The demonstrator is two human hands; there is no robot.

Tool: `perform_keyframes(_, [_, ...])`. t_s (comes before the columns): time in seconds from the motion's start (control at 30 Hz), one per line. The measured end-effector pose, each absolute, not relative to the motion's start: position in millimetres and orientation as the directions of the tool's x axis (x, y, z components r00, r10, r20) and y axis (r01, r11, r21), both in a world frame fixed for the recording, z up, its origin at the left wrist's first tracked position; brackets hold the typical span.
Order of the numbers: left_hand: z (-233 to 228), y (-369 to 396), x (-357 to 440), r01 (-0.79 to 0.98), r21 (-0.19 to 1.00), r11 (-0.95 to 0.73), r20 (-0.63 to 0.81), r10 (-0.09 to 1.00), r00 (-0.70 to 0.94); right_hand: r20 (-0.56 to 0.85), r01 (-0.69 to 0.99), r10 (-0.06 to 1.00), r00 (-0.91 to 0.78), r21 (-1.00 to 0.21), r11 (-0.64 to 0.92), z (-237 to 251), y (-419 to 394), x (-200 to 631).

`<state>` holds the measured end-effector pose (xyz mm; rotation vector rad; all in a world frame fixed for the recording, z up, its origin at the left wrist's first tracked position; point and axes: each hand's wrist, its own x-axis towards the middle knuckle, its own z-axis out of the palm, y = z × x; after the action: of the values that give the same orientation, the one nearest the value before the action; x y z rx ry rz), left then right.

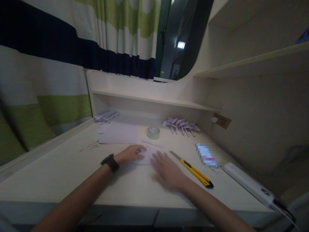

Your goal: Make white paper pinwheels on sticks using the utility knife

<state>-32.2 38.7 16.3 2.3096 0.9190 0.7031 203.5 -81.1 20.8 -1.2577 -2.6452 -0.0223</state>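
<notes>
Both hands lie flat on the tabletop (72,174), close together at its middle, pressing on a small pale sheet of paper (146,158). Left hand (132,154), with a black watch (110,162) on its wrist, rests its fingers on the sheet's left edge, seemingly to pin it in place; right hand (166,170) lies spread, palm down, over the right side, blurred, so whether it presses or slides cannot be told. Neither hand grips anything; the fingers are extended rather than curled.

Just right of the right hand lies a yellow utility knife (193,170), its blade extended and pointing away towards the back, near enough to reach and near enough to brush against. Behind the hands are a thin paper strip (152,143), a roll of clear tape (153,132) and a larger sheet of pale paper (119,133). Further back sit two heaps of folded paper shapes, one at the left (106,116) and one at the right (181,125) under the shelf (154,100). A white bar-shaped device (248,184) lies along the right edge, well clear of the sheet. A striped curtain (48,80) hangs at the left.
</notes>
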Motion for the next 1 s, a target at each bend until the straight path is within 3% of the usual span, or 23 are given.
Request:
perform_keyframes(0.1, [16,30,-28,0.502,0.523,-0.689,0.336,0.707,0.622,0.125,0.755,0.764,-0.632,-0.121,0.644,19,-79,205])
perform_keyframes(0.2, [11,8,-20,0.597,0.319,-0.736,0.417,0.675,0.609,0.081,0.747,0.764,-0.641,-0.164,0.644,14,-76,207])
perform_keyframes(0.37, [-11,-29,-11,0.629,0.129,-0.766,0.274,0.637,0.720,0.090,0.743,0.763,-0.640,-0.183,0.644,9,-73,207])
perform_keyframes(1.0, [-12,-36,-26,0.610,0.092,-0.787,0.215,0.614,0.759,0.063,0.730,0.755,-0.653,-0.212,0.650,17,-86,217])
